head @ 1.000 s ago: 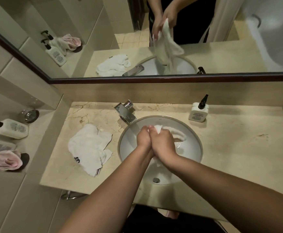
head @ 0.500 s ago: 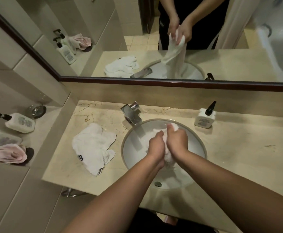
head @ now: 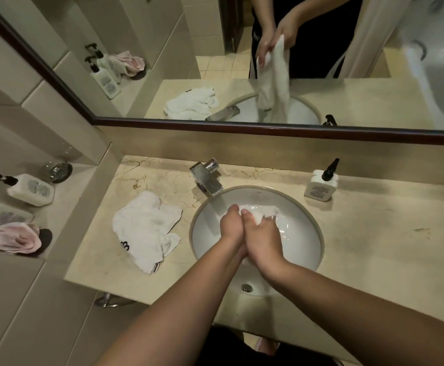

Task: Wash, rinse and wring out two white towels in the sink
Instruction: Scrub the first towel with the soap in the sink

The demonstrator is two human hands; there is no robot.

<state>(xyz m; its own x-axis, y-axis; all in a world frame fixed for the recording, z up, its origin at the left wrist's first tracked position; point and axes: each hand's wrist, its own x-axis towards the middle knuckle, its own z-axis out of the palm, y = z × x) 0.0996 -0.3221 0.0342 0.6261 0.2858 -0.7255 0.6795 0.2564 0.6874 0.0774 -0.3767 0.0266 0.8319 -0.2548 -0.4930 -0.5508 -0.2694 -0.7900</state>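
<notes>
Nearest, both forearms reach in over the front edge of the worktop (head: 374, 233). The left hand (head: 232, 228) and right hand (head: 261, 236) are pressed together side by side, each clamped on one white towel (head: 264, 211) held above the sink (head: 316, 228); the mirror (head: 321, 62) shows its lower end hanging down into the bowl. This looks like wringing or rubbing.

What could go wrong: the towel is held high, so a hard squeeze could send water over the rim onto the worktop, and a loosened grip would drop it over the drain (head: 246, 287). I cannot tell whether the tap (head: 207, 178) is running.

The sink holds only the towel's hanging end and a wet sheen, with no standing water visible. Left of it the second towel (head: 144, 231) lies crumpled on the worktop, apparently still to be done. Farther back a pump bottle (head: 321, 184) stands right of the tap. On the side ledge are two more bottles (head: 30, 188) and a pink cloth (head: 12, 237).
</notes>
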